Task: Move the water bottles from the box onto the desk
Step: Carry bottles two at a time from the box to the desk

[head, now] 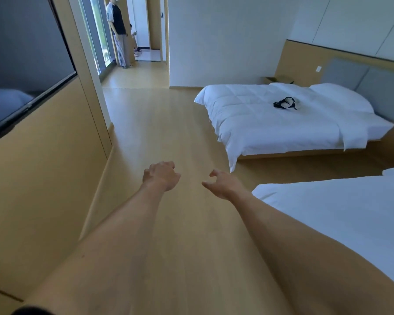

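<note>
Both my bare arms reach forward over the wooden floor. My left hand (162, 176) hangs with loosely curled fingers and holds nothing. To its right, my right hand (223, 184) is relaxed with thumb and fingers slightly bent, also holding nothing. An open cardboard box (280, 79) stands far off behind the far bed, against the wooden headboard wall. Its inside is hidden. No water bottle and no desk are in view.
A white far bed (282, 123) carries a black headset (286, 103). A second white bed (350, 219) lies at my right. A wall-mounted TV (21, 64) hangs at left. A person (117, 30) stands in the corridor beyond the doorway. Wooden floor (164, 123) runs ahead.
</note>
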Tool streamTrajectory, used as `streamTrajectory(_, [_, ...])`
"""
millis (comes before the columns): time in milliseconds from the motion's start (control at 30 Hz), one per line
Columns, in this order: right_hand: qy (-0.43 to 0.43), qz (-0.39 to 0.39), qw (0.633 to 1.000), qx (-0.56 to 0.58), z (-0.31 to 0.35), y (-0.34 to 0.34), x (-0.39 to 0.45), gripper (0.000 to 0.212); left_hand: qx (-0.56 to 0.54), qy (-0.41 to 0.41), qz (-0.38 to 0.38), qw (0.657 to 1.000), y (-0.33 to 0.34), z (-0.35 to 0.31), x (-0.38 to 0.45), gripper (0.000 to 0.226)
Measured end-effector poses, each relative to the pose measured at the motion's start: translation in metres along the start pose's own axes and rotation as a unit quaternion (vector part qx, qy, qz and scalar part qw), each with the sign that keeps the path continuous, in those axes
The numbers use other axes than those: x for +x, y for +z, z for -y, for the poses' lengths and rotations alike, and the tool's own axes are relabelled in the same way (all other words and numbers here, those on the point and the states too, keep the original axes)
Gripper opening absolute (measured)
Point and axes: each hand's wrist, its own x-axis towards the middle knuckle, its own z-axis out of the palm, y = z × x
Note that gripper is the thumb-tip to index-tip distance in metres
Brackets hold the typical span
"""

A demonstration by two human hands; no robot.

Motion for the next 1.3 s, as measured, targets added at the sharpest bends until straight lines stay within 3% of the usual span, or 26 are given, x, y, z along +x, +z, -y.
streamTrajectory(333, [0.024, 0.022, 0.999, -0.023, 0.014, -0.003, 0.159, 0.057, -0.002, 0.017, 0.033, 0.999, -0.003, 0.002, 0.149, 0.049])
streamTrajectory(967, [-0.038, 0.081, 0.994, -0.068, 0.038, -0.081, 0.54, 0.061, -0.039, -0.066, 0.032, 0.997, -0.042, -0.036, 0.493, 0.047])
streamTrajectory(1300, [-0.013, 0.068, 0.995, -0.068, 0.054, -0.11, 0.708, 0.061, -0.059, -0.022, 0.034, 0.997, -0.044, -0.05, 0.682, 0.049])
